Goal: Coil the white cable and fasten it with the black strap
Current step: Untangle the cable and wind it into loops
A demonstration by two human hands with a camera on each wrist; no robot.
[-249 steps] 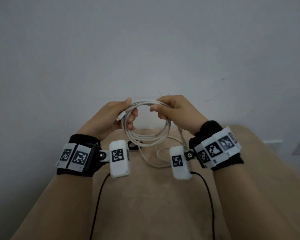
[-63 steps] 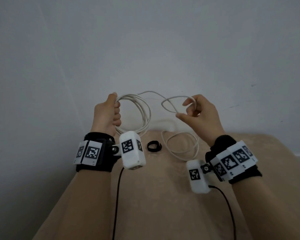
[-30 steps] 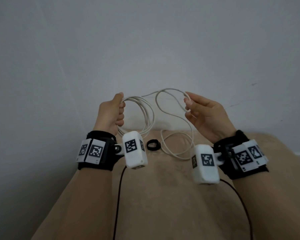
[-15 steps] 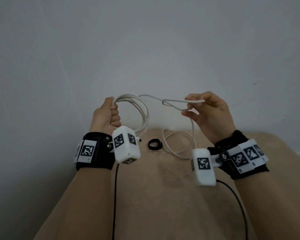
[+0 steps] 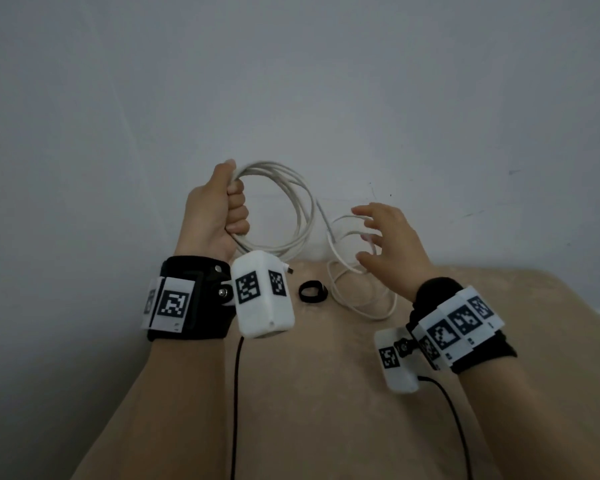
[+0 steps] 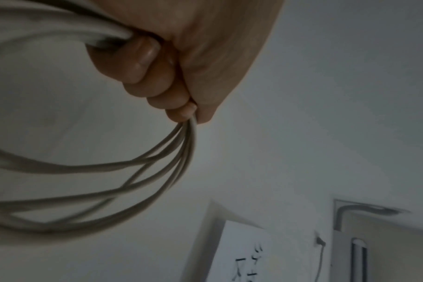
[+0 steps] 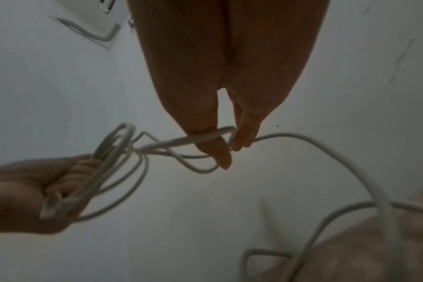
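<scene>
My left hand (image 5: pixel 234 211) is fisted round several turns of the white cable (image 5: pixel 300 206), holding the coil upright in front of the wall; the left wrist view shows the fingers (image 6: pixel 155 76) wrapped round the strands. To the right of the coil, my right hand (image 5: pixel 369 237) has its fingers spread, with a bend of the cable (image 7: pixel 226 133) hooked loosely across the fingertips (image 7: pixel 245 133). The cable's tail (image 5: pixel 361 303) lies in loose loops on the beige surface. Between my wrists, the black strap (image 5: pixel 313 292) lies there rolled into a small ring, untouched.
The beige padded surface (image 5: pixel 326 393) runs from my forearms to the grey wall (image 5: pixel 326 98) just behind my hands. A black lead (image 5: pixel 237 375) hangs from each wrist camera. A cable plug (image 5: pixel 289 270) sticks out beside the left wrist camera.
My right hand has dropped lower and spread its fingers; half a second ago it pinched a cable loop level with the coil's top. My left hand still grips the coil, slightly higher.
</scene>
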